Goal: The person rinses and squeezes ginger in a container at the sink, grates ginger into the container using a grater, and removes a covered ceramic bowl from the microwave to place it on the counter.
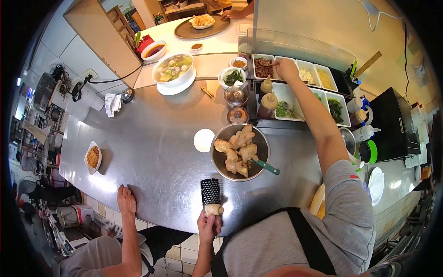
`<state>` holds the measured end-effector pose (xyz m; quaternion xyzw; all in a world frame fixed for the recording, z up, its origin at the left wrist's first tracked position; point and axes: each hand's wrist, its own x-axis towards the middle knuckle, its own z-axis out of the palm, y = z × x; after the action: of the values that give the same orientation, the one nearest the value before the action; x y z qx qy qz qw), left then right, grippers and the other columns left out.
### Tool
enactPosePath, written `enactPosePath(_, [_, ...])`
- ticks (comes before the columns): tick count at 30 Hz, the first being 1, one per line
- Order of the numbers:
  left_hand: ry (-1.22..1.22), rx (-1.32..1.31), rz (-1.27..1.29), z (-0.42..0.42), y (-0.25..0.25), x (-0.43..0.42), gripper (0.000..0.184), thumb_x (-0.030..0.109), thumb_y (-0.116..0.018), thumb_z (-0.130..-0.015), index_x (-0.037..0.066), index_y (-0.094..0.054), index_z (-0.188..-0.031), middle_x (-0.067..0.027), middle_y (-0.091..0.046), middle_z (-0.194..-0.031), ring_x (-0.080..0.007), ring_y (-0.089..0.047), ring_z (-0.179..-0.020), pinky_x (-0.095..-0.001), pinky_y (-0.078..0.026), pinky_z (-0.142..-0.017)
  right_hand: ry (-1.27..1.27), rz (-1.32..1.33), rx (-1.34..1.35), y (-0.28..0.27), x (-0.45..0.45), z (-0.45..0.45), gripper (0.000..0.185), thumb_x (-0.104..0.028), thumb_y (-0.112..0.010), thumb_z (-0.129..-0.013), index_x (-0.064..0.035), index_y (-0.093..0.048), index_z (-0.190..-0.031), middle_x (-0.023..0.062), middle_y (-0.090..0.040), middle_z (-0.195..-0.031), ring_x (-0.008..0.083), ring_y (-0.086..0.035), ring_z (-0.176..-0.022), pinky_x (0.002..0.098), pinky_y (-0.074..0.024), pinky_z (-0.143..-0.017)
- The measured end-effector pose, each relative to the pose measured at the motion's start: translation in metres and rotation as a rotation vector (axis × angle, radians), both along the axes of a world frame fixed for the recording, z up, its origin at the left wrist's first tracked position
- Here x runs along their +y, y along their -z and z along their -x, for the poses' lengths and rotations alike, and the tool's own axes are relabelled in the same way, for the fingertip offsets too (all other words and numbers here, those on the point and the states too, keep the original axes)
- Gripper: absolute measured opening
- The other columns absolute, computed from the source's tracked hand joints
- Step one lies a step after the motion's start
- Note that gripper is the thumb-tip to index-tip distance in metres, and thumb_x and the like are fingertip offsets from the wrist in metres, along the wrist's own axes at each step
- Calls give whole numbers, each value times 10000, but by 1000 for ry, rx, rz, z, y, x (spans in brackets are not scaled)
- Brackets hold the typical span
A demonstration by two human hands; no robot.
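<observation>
My left hand (210, 226) is closed around a peeled piece of ginger (213, 210) at the table's front edge. The ginger lies against the lower end of a black-and-silver grater (211, 190); whether the same fingers also grip its handle is hidden. My right hand (287, 69) reaches far forward, fingers pinched together at the edge of a white container of brown shredded food (263, 67). What they pinch, if anything, is too small to see. Ahead of the grater sits a metal bowl (217, 168) of ginger roots (233, 154), with a green-handled knife (267, 167) in it.
A large soup bowl (173, 70) stands at the back. Several topping containers (308, 74), sauce bottles (267, 104) and lidded jars (236, 95) line the right. Another person's hand (127, 201) rests at the left edge near a small dish (92, 158). Across the counter, a hand touches a tray (217, 32).
</observation>
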<state>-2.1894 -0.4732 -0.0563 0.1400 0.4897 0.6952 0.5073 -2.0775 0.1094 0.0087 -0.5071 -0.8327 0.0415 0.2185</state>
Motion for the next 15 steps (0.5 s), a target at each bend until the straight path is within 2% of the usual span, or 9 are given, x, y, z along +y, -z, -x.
enactPosePath(4, [-14, 8, -7, -1, -1, 1, 296, 231, -547, -893, -1, -513, -1074, -48, -518, -629, -83, -399, -379, -198, -317, -337, 2, -75, -302, -4, -1, 10, 223, -106, -532, -759, -120, -689, -916, 168, -648, -902, 321, -626, -836, 417, -504, -736])
enactPosePath(10, [-24, 26, 10, -1, 1, 1, 308, 245, -548, -893, -7, -514, -1066, -48, -522, -637, -81, -396, -375, -194, -313, -339, 12, -51, -235, -1, 0, 37, 267, -67, -508, -740, -123, -690, -926, 180, -636, -953, 332, -618, -882, 423, -496, -770])
enactPosePath(15, [-33, 20, -19, -2, 1, 1, 293, 224, -533, -900, -9, -505, -1075, -51, -521, -641, -82, -398, -379, -196, -316, -340, 64, 8, -42, 4, -4, 27, 249, -103, -526, -774, -154, -702, -943, 182, -636, -957, 325, -620, -879, 421, -495, -771])
